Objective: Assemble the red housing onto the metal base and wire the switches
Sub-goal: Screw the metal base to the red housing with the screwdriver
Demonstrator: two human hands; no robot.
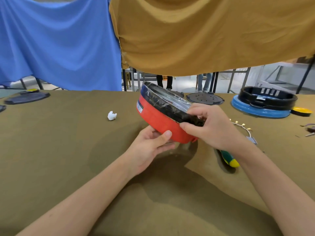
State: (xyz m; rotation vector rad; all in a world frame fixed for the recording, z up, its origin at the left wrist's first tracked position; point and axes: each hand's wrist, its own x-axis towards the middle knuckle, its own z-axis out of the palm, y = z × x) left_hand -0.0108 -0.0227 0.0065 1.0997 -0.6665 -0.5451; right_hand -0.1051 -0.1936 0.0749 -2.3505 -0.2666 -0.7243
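Olive-cloth table (51, 150): white wad (112, 115), screwdriver (230, 160), wire harness (245, 130).

Scene was bright, even, lit from overhead w/ daylight spilling in under the hanging cloths at back; soft shadows fell on the olive tablecloth (51, 150) beneath both forearms; slight glare on the metal rim (167, 97); strong wide-angle bowing at edges; bkgd soft, foreground reasonably sharp, no obvious motion blur.

A workshop: a cloth-covered bench (68, 150) strewn with appliance parts (263, 103), a screwdriver (230, 160), loose wires (245, 129), metal table frames (231, 79) behind.
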